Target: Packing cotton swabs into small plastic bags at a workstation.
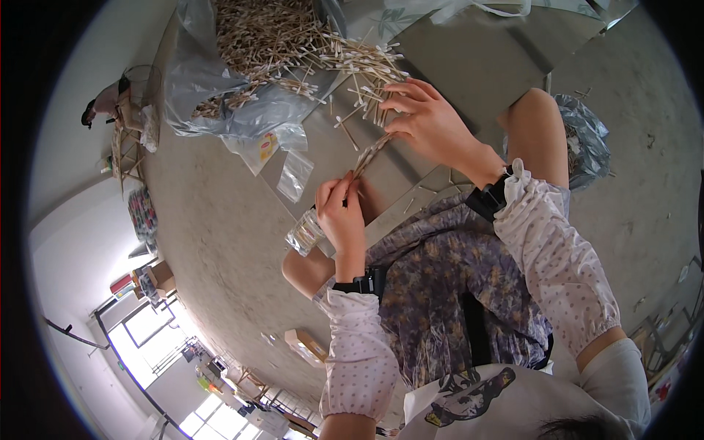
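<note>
My left hand [341, 213] is closed, gripping the lower end of a small bundle of cotton swabs [372, 152] that slants up toward my other hand. Over the near edge of a large loose pile of wooden-stick cotton swabs [268, 37], my right hand [433, 128] has its fingers curled round some swabs, its thumb by the bundle's upper end. That pile spills from a grey plastic bag [187, 92] onto the table [433, 59]. Small clear bags [295, 176] lie on the table's left side. Beside my left wrist are clear packets [304, 233], partly hidden by the hand.
A grey plastic bag with swabs [587, 143] stands on the floor right of my knee. Fallen swabs [422, 191] lie near my lap. An open cardboard box [306, 346] sits on the floor at lower left. Another person [114, 103] is at the far left.
</note>
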Demonstrator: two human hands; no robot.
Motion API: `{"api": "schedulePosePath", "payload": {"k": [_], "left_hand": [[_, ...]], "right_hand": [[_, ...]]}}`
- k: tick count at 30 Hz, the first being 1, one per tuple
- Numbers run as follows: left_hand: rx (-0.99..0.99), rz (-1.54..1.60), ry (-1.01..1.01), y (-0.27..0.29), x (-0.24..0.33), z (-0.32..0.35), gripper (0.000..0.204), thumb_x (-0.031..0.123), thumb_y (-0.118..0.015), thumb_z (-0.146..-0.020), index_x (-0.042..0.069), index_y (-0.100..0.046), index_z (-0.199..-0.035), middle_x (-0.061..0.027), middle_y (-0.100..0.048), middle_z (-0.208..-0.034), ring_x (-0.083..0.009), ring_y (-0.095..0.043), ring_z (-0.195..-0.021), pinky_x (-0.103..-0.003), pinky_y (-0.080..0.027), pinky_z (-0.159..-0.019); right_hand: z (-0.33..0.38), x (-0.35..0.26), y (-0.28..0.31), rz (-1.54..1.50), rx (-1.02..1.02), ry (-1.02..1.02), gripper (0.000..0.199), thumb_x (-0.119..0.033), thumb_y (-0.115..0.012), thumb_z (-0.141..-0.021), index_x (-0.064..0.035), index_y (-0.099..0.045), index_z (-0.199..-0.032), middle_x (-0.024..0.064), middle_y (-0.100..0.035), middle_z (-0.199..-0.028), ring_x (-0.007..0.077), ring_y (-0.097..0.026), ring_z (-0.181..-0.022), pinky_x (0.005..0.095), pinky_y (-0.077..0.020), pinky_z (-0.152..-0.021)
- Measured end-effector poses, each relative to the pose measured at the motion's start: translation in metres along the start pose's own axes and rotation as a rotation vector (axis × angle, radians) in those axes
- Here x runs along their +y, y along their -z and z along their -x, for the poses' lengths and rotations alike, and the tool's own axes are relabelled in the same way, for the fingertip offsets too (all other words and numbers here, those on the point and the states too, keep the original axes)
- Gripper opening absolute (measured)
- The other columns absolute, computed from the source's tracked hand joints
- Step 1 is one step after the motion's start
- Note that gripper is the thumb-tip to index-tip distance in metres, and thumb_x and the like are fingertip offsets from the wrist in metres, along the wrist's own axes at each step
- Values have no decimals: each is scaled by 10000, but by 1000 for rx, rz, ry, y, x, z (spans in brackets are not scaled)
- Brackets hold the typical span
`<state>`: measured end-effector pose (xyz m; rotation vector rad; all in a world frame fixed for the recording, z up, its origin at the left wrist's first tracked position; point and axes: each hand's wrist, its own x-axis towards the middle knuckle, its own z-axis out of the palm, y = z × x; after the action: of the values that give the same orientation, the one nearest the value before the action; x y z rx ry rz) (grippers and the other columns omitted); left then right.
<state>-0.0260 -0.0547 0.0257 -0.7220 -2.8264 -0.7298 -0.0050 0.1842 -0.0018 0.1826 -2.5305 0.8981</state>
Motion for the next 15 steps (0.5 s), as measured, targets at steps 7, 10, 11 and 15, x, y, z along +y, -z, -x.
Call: {"api": "schedulePosePath", "payload": {"k": [7, 10, 11, 15], "left_hand": [[47, -16, 117, 8, -16, 7, 160, 73, -735, -819, 52, -758, -976, -35, -604, -826, -230, -599, -783, -364, -480, -694], [44, -24, 158, 6, -14, -3, 174, 78, -736, -817, 57, -754, -989, -47, -605, -833, -245, -604, -783, -371, -482, -691], [23, -11, 88, 4, -10, -9, 177, 77, -733, -816, 58, -752, -991, -55, -605, -836, -254, -605, -781, -374, -483, -693], [-111, 29, 14, -3, 9, -22, 200, 55, -710, -818, 63, -740, -1016, -75, -612, -897, -277, -608, -840, -389, -489, -737]], "right_hand": [[3, -1, 5, 10, -20, 10, 90, -167, -676, -742, -159, -751, -792, -12, -634, -1134, 228, -470, -1289, 432, -333, -1153], [7, -10, -2, -43, -85, 61, 82, -188, -673, -752, -145, -743, -755, -4, -621, -1130, 239, -467, -1292, 425, -350, -1137], [8, -15, -4, -43, -86, 60, 82, -188, -673, -752, -145, -743, -755, -4, -621, -1130, 239, -467, -1292, 425, -350, -1137], [6, -33, -13, -21, -75, 98, 189, -180, -681, -752, -112, -714, -925, 34, -581, -1203, 252, -449, -1313, 417, -366, -1120]]}}
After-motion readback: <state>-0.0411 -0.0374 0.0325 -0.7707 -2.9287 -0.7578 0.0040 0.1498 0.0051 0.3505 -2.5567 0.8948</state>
